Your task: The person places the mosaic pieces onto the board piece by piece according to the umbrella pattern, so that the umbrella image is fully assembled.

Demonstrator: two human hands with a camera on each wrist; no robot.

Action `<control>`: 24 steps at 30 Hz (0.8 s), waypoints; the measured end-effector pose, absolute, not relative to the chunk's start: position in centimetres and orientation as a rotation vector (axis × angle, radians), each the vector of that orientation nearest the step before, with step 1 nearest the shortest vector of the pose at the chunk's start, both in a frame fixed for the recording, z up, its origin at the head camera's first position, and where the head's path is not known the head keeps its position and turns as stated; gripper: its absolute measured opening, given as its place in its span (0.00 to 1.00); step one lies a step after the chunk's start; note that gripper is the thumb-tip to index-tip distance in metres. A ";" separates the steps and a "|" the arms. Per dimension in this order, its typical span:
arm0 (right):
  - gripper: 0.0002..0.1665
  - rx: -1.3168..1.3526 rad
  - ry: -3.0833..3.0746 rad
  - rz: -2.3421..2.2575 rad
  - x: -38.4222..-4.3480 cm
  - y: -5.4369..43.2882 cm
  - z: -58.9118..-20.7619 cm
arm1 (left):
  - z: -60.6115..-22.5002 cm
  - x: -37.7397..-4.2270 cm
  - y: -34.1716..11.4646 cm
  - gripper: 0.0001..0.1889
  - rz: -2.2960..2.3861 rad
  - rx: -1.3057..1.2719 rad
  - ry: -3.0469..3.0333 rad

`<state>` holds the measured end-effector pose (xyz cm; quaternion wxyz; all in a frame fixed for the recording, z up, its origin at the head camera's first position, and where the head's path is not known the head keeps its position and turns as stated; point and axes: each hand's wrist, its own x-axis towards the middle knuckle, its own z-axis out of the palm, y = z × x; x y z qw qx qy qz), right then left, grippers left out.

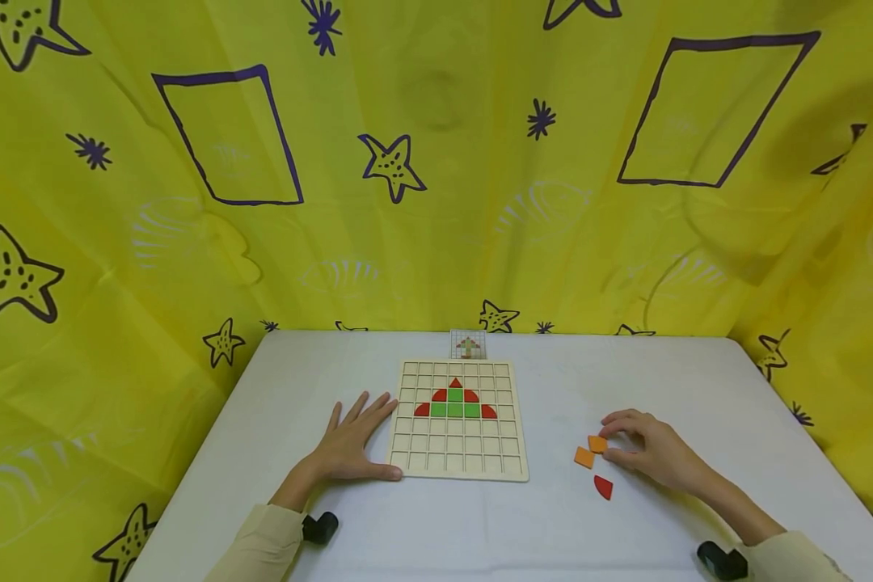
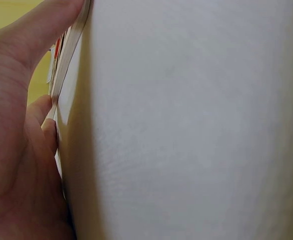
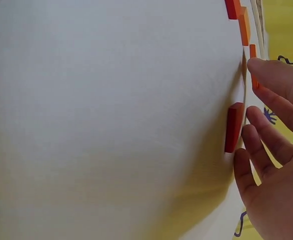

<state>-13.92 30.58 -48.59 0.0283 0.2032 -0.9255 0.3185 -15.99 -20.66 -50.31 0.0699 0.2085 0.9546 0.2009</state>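
In the head view my left hand (image 1: 352, 444) lies spread beside a wooden grid board (image 1: 451, 467), thumb and fingertips touching its left edge. On the board sit several green square tiles (image 1: 455, 394), red quarter-round tiles (image 1: 488, 412) and one red triangle tile (image 1: 455, 383). To the right, my right hand (image 1: 658, 450) pinches an orange square tile (image 3: 253, 65) between thumb and index finger. Just left of it lie another orange square tile (image 1: 584, 457) and a red quarter-round tile (image 1: 604, 487). Another red tile (image 3: 233, 127) is under the fingers in the right wrist view.
A small pattern card (image 1: 468, 344) stands behind the board's far edge, bearing a similar coloured figure on a grid. The white table (image 1: 320, 364) is bordered by a yellow curtain (image 1: 436, 242) at the back and sides.
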 end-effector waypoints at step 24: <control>0.19 0.679 -2.674 1.015 -15.9 30.0 -43.7 | -51.2 -16.2 -21.0 0.64 0.639 0.636 2.890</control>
